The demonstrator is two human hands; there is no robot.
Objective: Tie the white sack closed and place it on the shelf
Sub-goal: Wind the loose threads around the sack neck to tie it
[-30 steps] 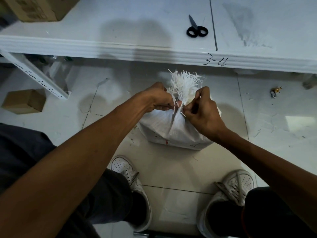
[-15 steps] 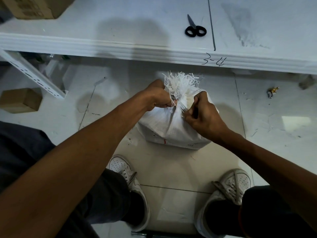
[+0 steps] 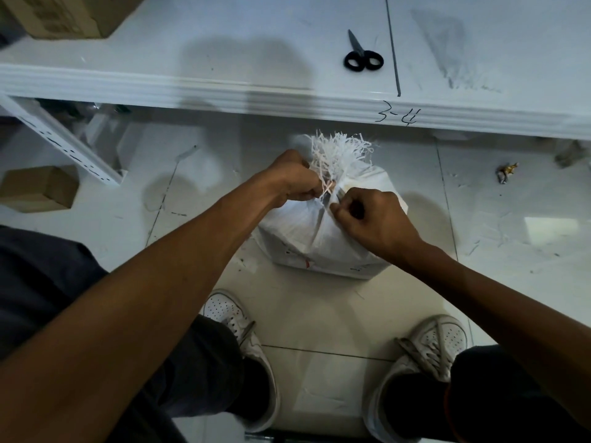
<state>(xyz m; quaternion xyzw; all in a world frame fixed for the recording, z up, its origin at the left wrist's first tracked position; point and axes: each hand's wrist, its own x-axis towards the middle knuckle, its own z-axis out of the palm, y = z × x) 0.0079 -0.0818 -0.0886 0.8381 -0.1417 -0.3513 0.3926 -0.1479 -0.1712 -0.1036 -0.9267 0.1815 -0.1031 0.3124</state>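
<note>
White floor tiles (image 3: 319, 314) spread out under us, and our two white shoes (image 3: 428, 346) stand on them at the bottom of the view. Between our shoes and the white shelf (image 3: 224, 91) sits the white sack (image 3: 307, 238), right on the floor. Its top is bunched into a tight neck, and a frayed tuft (image 3: 339, 151) of white strips sticks up from it. Our left hand (image 3: 295, 180) is curled shut at the left side of the neck, pinching thin white strips there. Our right hand (image 3: 374, 219) is closed too, and its fingertips (image 3: 335, 207) nip the gathered cloth on the right side. Both hands touch the sack and sit just beside each other. We cannot tell if a knot is made. Up on the shelf lie black scissors (image 3: 363, 57), well apart from the sack, and a brown box (image 3: 67, 14) sits in the far left corner. Another small box (image 3: 38, 188) rests on the floor at the left, near a white metal bar (image 3: 60, 142). On the shelf edge we read the writing "3-4" (image 3: 396, 118).
</note>
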